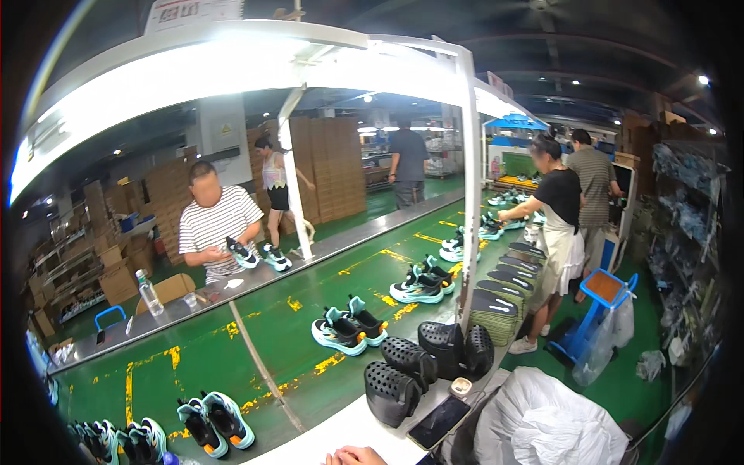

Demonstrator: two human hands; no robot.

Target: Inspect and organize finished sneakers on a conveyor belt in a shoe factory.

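Note:
My left hand [333, 459] and my right hand [362, 456] lie together at the bottom edge of the view, over a white tabletop [325, 434]. Their fingers are drawn in and pressed together, with nothing visible in them; the lower parts are cut off. To their right lies a dark phone [439, 423], with a small round container [461, 387] beside it. Several black clogs with holes [392, 392] stand just beyond. On the green conveyor [310, 387], pairs of light-blue and black sneakers [341, 329] stand spaced along its length, including a pair [215, 422] to my left.
Across the conveyor, a person in a striped shirt handles a sneaker [242, 253] near a bottle [150, 294]. A white post [468, 194] rises beside the clogs. To the right are stacked insoles [496, 310], crumpled whitish sheeting [550, 422] and a blue trolley [593, 314]. Another person reaches toward sneakers farther along.

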